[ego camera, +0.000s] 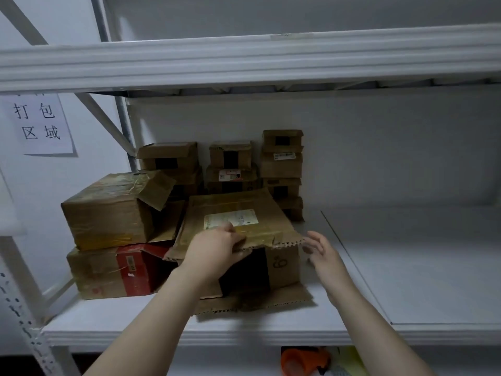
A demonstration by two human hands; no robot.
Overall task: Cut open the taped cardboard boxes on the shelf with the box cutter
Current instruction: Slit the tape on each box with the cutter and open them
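Left hand grips the front edge of the top flap of the open cardboard box (shipping label on top) — right hand, fingers spread and holding nothing, hovers just right of the box, shelf beneath it.

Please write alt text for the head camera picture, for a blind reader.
A person's left hand grips the top flap of an open cardboard box on a white shelf, while the right hand hovers open beside it. More boxes are stacked to its left and behind it.
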